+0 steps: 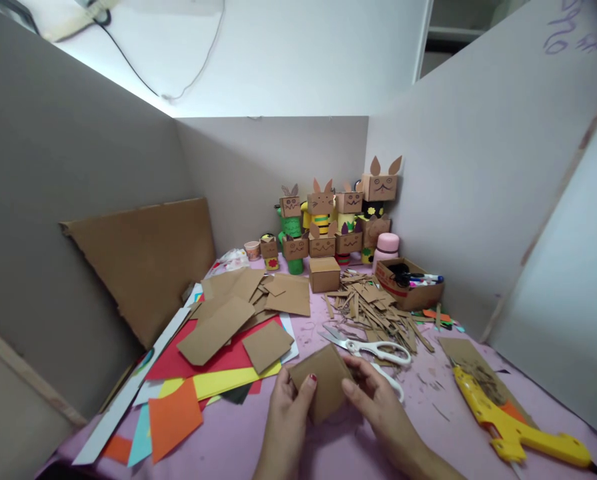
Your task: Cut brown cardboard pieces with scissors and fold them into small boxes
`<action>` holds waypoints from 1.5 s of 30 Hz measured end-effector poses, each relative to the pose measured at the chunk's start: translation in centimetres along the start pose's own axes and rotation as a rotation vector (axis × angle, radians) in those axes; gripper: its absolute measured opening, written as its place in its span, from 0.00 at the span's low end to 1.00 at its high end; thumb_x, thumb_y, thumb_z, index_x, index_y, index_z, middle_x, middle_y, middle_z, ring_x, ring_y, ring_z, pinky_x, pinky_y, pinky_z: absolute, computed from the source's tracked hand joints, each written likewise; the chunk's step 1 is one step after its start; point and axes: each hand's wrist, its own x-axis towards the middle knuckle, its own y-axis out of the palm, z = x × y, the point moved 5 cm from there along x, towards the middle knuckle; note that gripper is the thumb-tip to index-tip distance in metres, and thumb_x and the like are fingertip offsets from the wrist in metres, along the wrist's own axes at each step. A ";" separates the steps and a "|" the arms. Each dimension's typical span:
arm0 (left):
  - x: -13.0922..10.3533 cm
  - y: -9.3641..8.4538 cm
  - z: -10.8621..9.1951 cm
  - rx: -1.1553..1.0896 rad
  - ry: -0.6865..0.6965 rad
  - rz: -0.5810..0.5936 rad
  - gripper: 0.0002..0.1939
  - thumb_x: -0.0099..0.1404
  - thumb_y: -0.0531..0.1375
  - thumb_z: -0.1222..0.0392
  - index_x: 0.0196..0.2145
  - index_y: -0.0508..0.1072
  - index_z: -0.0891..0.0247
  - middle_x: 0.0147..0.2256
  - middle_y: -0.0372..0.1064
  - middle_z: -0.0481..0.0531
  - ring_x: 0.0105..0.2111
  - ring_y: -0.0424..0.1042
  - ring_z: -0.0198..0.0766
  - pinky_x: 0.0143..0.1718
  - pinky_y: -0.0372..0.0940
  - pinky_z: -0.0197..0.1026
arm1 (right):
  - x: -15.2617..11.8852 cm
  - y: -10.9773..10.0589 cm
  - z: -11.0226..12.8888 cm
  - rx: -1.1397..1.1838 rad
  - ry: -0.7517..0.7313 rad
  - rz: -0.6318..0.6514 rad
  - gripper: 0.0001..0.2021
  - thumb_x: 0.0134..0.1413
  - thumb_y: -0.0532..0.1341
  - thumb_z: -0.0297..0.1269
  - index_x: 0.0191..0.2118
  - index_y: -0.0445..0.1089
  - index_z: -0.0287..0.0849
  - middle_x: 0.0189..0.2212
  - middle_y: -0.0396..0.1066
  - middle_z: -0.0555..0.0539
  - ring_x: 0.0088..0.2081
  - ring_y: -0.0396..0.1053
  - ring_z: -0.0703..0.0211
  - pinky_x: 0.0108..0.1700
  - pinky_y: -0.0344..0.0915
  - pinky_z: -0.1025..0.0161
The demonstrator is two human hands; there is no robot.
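Observation:
Between both hands, near the front of the purple-covered table, is a small brown cardboard piece [325,387], roughly square and tilted. My left hand [291,407] grips its left side, thumb on top. On its right edge my right hand [373,393] is closed, with the thumb near the corner; its other fingers are partly behind the piece. Whether it is a single sheet or several stacked, I cannot tell. White-handled scissors [373,350] lie just beyond my right hand, blades pointing left. A loose cardboard square [267,343] rests a little beyond my left hand.
Coloured paper [175,417] and cardboard sheets [218,330] cover the left side. Cardboard scraps [373,307] are heaped behind the scissors. A yellow glue gun [508,420] lies at right. Farther back stand a closed cardboard box [324,275], box-headed figures [321,202], a pink bottle [387,245] and a pen box [413,293].

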 end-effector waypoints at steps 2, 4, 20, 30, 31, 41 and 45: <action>0.1 0.1 0.1 0.074 0.028 0.044 0.11 0.56 0.63 0.60 0.36 0.66 0.62 0.37 0.76 0.56 0.38 0.74 0.43 0.36 0.68 0.40 | 0.1 0.1 -0.3 0.073 0.057 0.037 0.16 0.44 0.68 0.43 0.38 0.72 0.42 0.33 0.75 0.47 0.36 0.70 0.54 0.38 0.66 0.61; 0.0 0.2 0.1 0.097 0.029 0.068 0.12 0.56 0.63 0.59 0.36 0.65 0.62 0.36 0.76 0.56 0.37 0.74 0.44 0.37 0.68 0.41 | 0.2 0.0 -0.7 0.120 0.092 0.051 0.14 0.43 0.69 0.42 0.35 0.73 0.41 0.29 0.75 0.48 0.30 0.70 0.57 0.34 0.66 0.63; 0.0 0.9 0.8 0.000 0.008 0.280 0.17 0.52 0.66 0.54 0.39 0.73 0.62 0.42 0.74 0.59 0.44 0.71 0.49 0.44 0.63 0.45 | 0.6 -0.8 -1.6 0.375 0.246 -0.114 0.14 0.34 0.73 0.40 0.31 0.75 0.43 0.24 0.74 0.52 0.18 0.61 0.72 0.16 0.53 0.77; -0.2 0.8 0.7 0.017 -0.016 0.217 0.14 0.55 0.64 0.55 0.40 0.74 0.62 0.41 0.75 0.58 0.44 0.71 0.47 0.44 0.64 0.43 | 0.7 -1.4 -1.9 0.296 0.192 -0.168 0.14 0.36 0.72 0.42 0.32 0.75 0.43 0.21 0.73 0.53 0.15 0.55 0.73 0.15 0.51 0.76; -0.2 0.7 0.7 0.028 -0.022 0.194 0.14 0.57 0.62 0.55 0.41 0.74 0.61 0.43 0.75 0.57 0.45 0.71 0.46 0.45 0.63 0.43 | 0.7 -1.5 -1.8 0.283 0.184 -0.176 0.14 0.36 0.72 0.42 0.31 0.75 0.43 0.20 0.73 0.54 0.15 0.55 0.73 0.15 0.50 0.76; -0.1 1.1 0.1 0.017 -0.055 0.161 0.19 0.53 0.66 0.60 0.43 0.71 0.62 0.42 0.75 0.59 0.44 0.72 0.48 0.45 0.64 0.45 | 0.5 -0.5 -0.8 0.237 0.107 -0.059 0.14 0.41 0.70 0.41 0.35 0.74 0.42 0.27 0.75 0.51 0.24 0.67 0.65 0.30 0.66 0.68; -0.8 1.4 -0.2 -0.123 -0.178 0.223 0.23 0.55 0.64 0.55 0.48 0.69 0.60 0.49 0.70 0.59 0.48 0.68 0.49 0.47 0.62 0.45 | 0.3 -0.6 -2.1 0.219 0.205 -0.033 0.13 0.42 0.70 0.41 0.32 0.74 0.39 0.21 0.71 0.53 0.16 0.59 0.73 0.19 0.58 0.76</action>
